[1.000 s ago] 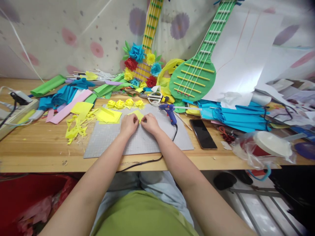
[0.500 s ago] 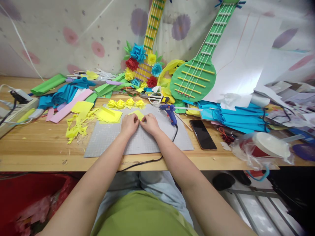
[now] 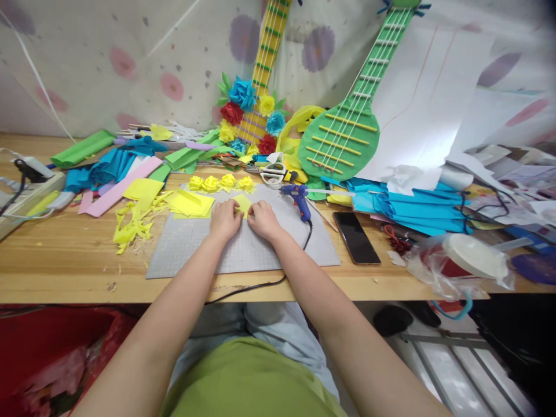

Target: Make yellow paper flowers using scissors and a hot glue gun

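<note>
Between my two hands is a small piece of yellow crepe paper (image 3: pixel 242 204), over the grey cutting mat (image 3: pixel 186 249). My left hand (image 3: pixel 226 219) has its fingers closed on the paper's left edge. The right edge is pinched by my right hand (image 3: pixel 263 219). Just behind the hands stands a row of several yellow paper flowers (image 3: pixel 211 183). Left of my left hand lies a stack of yellow paper squares (image 3: pixel 191 204). A blue glue gun (image 3: pixel 299 200) rests on the mat to the right of my right hand.
White-handled scissors (image 3: pixel 273 174) lie behind the mat. A black phone (image 3: pixel 356 237) and a bagged cup (image 3: pixel 460 263) are on the right. Yellow scraps (image 3: pixel 134 223) and coloured paper (image 3: pixel 113 165) pile up on the left. A green paper lute (image 3: pixel 341 142) and a flowered yellow one (image 3: pixel 256 116) lean behind.
My fingertips have moved slightly apart along the yellow paper, and more of it shows between them. The view has shifted a little.
</note>
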